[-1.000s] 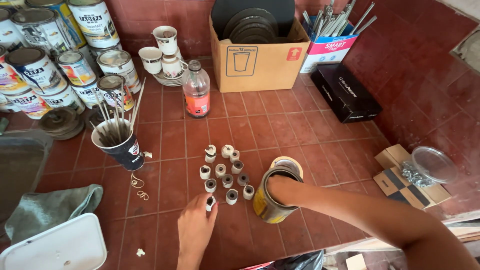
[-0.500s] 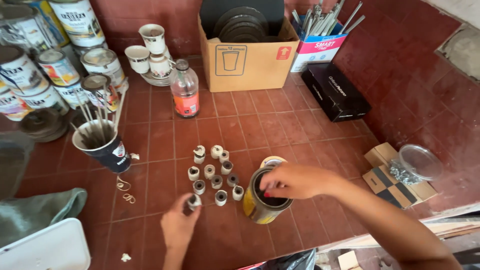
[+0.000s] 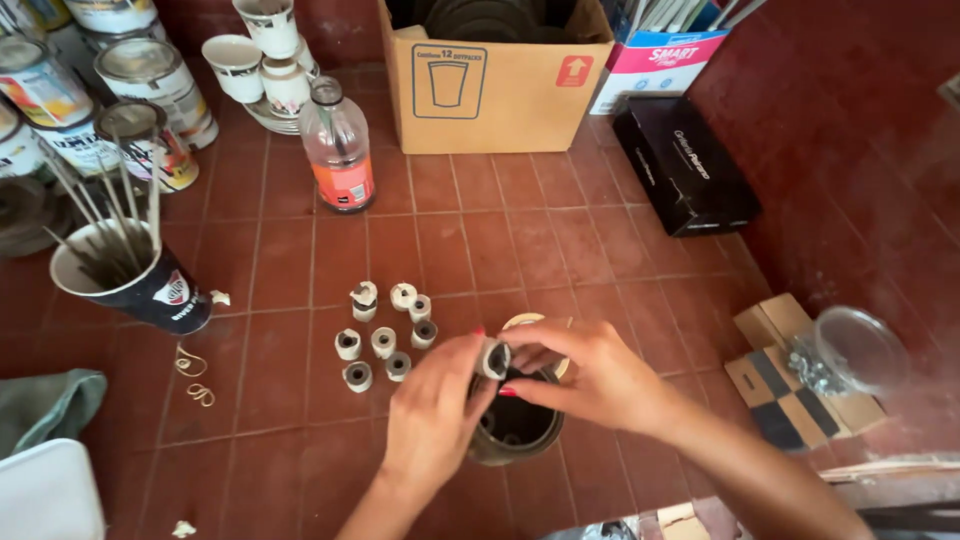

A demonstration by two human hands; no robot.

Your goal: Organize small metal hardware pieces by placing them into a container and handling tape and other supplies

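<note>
Just a small grey-cored roll [image 3: 492, 358]

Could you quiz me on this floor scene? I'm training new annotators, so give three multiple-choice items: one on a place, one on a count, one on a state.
1. Where is the open tin?
A. Under both hands
B. Inside the cardboard box
C. Beside the bottle

2. How many small rolls stand on the tiles?
A. Two
B. Eight
C. Fifteen

3. The small roll over the tin is:
A. Lying on the tiles
B. Held between left hand and right hand
C. Resting on the cloth

Answers: 1 A, the tin sits below them; 2 B, eight countable; 3 B, both hands' fingers pinch it.
</note>
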